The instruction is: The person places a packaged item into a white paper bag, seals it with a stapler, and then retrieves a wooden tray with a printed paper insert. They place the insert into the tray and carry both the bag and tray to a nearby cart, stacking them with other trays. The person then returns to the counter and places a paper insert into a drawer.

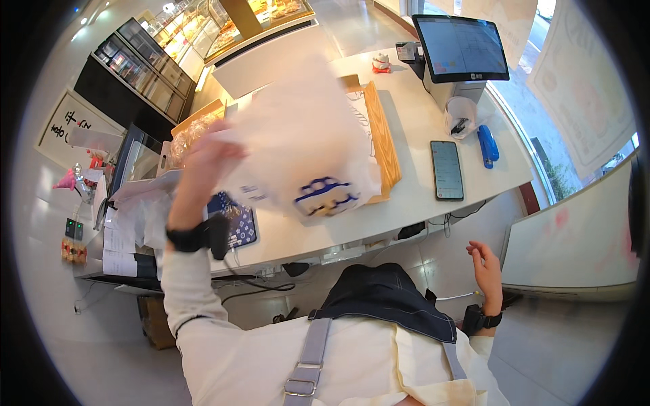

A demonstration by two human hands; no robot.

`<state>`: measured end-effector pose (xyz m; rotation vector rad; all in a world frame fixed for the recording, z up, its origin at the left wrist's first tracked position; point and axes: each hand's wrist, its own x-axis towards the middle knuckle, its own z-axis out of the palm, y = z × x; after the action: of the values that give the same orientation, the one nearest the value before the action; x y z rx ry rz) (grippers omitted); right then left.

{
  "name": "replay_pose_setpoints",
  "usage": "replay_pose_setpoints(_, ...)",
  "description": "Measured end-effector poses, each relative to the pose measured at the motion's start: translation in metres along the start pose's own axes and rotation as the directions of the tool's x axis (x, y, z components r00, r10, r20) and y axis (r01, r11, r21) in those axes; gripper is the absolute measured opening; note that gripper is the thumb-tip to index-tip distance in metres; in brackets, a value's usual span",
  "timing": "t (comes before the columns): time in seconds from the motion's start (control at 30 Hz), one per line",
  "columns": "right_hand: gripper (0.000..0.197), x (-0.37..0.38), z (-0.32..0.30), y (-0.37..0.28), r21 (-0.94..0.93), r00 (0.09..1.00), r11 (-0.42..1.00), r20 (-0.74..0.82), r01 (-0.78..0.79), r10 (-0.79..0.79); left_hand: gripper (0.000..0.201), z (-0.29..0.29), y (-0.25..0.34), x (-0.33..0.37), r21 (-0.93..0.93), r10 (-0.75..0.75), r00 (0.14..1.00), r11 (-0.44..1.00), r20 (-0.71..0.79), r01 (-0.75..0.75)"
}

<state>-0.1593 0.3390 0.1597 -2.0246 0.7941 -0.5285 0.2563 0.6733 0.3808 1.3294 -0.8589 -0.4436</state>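
Note:
My left hand (213, 157) is raised over the counter, its fingers closed on the edge of a white plastic bag (298, 128) with blue print near its lower end. The bag is smeared by motion and hangs over a wooden tray (384, 142), hiding much of it. A blue patterned mat (238, 220) lies below the bag and is partly covered. Off the counter's front edge, my right hand (485, 267) is at my side, fingers loosely bent and apart, with nothing in it.
On the white counter (420, 206) lie a phone (446, 170) and a blue stapler (487, 146). Behind them are a pen cup (461, 115), a register screen (462, 49) and a small figurine (381, 63). Wrapped goods (189, 141) stand to the left. Cables (261, 287) hang below the edge.

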Motion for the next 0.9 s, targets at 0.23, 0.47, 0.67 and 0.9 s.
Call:
replay_pose_setpoints(0.23,0.024,0.058,0.04,-0.066,0.323,0.986,0.94,0.08,0.112,-0.145,0.013,-0.067,0.091,-0.147,0.407,0.379,0.694,0.903,-0.612,-0.133)
replay_pose_setpoints(0.47,0.035,0.17,0.13,-0.123,-0.168,0.973,0.984,0.227,0.067,-0.027,0.008,-0.071,0.073,-0.146,0.317,0.222,0.738,0.948,-0.637,-0.012)
replay_pose_setpoints(0.67,0.029,0.2,0.165,-0.146,-0.627,0.99,0.774,-0.023,0.094,-0.14,0.007,-0.126,0.054,-0.138,0.38,0.335,0.601,0.923,-0.725,-0.056)
replay_pose_setpoints(0.9,0.03,0.233,0.158,-0.097,-0.352,0.977,0.921,0.187,0.167,-0.105,0.008,-0.171,-0.038,-0.096,0.277,0.136,0.714,0.957,-0.687,0.085)
